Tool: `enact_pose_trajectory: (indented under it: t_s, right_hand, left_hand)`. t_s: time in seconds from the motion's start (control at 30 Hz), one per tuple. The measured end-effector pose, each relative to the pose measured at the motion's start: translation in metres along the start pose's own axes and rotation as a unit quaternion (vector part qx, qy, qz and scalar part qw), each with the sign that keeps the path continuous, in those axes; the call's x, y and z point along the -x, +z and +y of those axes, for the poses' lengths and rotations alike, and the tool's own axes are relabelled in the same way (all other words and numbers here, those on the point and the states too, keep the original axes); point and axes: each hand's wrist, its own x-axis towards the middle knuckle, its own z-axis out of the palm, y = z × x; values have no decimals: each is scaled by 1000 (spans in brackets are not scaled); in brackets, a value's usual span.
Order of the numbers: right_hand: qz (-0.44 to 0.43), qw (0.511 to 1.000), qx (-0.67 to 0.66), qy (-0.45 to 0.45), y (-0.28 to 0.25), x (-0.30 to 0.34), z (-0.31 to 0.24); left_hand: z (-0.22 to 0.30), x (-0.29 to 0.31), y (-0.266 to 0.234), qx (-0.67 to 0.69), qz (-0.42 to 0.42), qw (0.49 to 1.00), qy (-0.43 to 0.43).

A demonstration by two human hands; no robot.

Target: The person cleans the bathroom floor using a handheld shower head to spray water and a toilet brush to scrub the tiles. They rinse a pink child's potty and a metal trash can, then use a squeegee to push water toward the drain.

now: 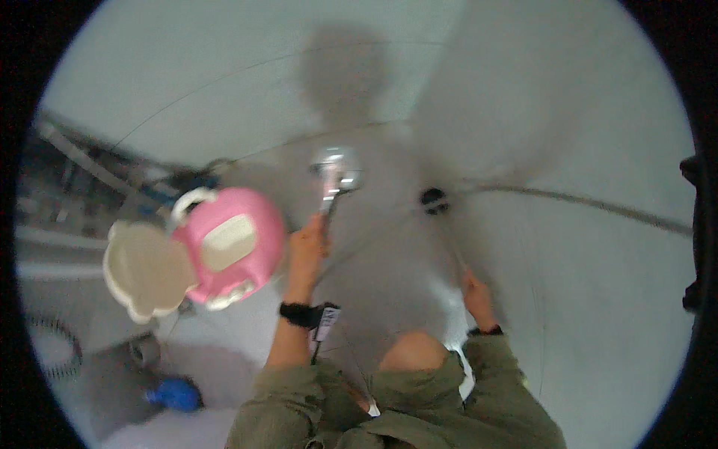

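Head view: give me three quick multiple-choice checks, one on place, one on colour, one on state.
1. Where is the pink potty seat relative to the left hand?
A. To its left
B. To its right
C. Under it

2. What colour is the small object on the floor at lower left?
A. Red
B. Blue
C. Yellow

3. What is the left hand doing?
A. Resting flat and empty
B. Gripping the shower head by its handle
C. Holding a cup

Answers: 1 A, the seat sits left of the hand. 2 B, it shows clear blue. 3 B, the fingers wrap the handle below the shiny head.
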Motion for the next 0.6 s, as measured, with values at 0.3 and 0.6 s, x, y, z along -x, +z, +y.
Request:
enact_pose_trajectory:
  t_s: [0.3,0.6]
  right_hand:
    - [-100,995,-6,-10,-15,60,-16]
    - [-87,994,-58,9,52,90,16]
  left_hand:
    - [-15,-8,-19,146,55,988,-6]
    - [4,-25,-78,98,144,976,134]
